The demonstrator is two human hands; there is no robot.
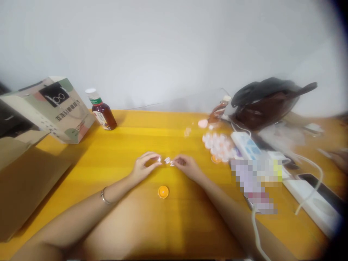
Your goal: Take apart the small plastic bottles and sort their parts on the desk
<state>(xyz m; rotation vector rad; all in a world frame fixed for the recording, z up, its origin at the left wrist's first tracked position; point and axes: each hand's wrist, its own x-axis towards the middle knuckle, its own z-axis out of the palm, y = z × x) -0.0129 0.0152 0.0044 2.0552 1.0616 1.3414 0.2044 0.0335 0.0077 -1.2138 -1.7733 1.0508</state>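
Observation:
My left hand (145,165) pinches a small shiny whitish piece (159,159) between thumb and fingertips. Facing it, my right hand (187,165) is closed at the edge of a small white openwork piece (172,163). A similar white openwork piece (167,160) shows in the gap between the hands; whether it is joined to the one at my right fingertips I cannot tell. Closer to me, a small round orange cup-like piece (163,192) rests on the yellow table (130,134). The small white parts are too blurred to name.
Left are a cardboard box (32,185), a paper bag (65,112) and a bottle of red-brown liquid (104,114). On the right lie several pale round pieces (219,145), a second bottle (219,108), a dark bag (266,105), power strips (247,145) and a white cable (257,232).

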